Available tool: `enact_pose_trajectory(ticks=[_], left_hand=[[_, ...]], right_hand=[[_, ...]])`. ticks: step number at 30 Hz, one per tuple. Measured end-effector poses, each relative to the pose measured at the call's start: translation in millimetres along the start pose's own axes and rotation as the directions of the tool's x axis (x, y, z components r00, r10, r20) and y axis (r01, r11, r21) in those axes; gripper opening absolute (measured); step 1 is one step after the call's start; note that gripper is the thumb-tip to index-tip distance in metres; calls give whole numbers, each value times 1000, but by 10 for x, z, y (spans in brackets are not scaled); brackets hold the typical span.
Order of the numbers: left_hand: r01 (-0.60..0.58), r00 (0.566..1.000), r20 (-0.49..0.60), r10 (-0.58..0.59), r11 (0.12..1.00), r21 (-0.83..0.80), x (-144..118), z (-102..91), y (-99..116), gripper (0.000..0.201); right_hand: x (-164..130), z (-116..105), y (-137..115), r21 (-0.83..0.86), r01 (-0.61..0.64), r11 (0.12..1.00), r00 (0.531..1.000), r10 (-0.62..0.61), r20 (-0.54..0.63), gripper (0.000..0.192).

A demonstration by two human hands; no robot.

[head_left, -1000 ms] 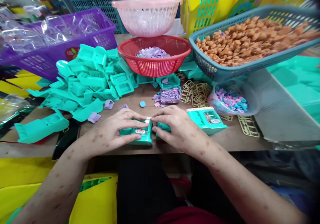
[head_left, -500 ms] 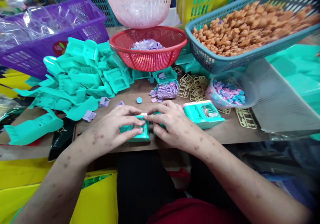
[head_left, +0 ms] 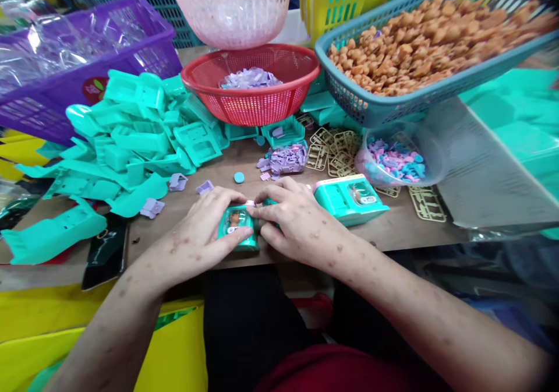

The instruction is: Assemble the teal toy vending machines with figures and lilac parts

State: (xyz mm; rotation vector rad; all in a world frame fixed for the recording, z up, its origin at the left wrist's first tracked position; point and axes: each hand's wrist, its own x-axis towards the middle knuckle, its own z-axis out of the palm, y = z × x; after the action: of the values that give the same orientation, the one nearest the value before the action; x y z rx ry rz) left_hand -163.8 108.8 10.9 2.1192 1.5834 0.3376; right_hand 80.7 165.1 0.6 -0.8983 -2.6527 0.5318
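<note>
Near the front edge of the brown worktop, a turquoise plastic box with a clear window is clasped between the left hand's thumb and fingers. Its window is faced upward; its long axis, partly covered, seems aligned with that edge. The right hand is bent alongside, its grip hidden. Farther right, a pink-trimmed turquoise box is laid lengthwise, left to right.

a brown table bears teal cases, tan frames.
</note>
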Motion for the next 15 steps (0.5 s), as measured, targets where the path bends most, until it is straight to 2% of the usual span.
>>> enact_pose_trajectory(ticks=[2, 5, 7, 11, 15], left_hand=[[69, 998, 4, -69, 998, -1, 15, 30, -2, 51], [145, 985, 95, -142, 989, -21, 53, 7, 5, 55], [154, 980, 135, -148, 988, -31, 76, -31, 31, 56], [125, 982, 150, -118, 992, -34, 74, -92, 70, 55], [135, 977, 176, -119, 988, -77, 56, -121, -32, 60]], right_hand=[[-4, 4, 3, -2, -1, 1000, 1000, 1, -1, 35], [-6, 15, -6, -15, -3, 1000, 1000, 3, 1, 36], [-12, 19, -25, -30, 1, 1000, 1000, -1, -3, 35], [-29, 15, -62, -63, 15, 998, 1000, -16, -10, 35], [-21, 22, -28, -57, 23, 998, 999, -26, -39, 35]])
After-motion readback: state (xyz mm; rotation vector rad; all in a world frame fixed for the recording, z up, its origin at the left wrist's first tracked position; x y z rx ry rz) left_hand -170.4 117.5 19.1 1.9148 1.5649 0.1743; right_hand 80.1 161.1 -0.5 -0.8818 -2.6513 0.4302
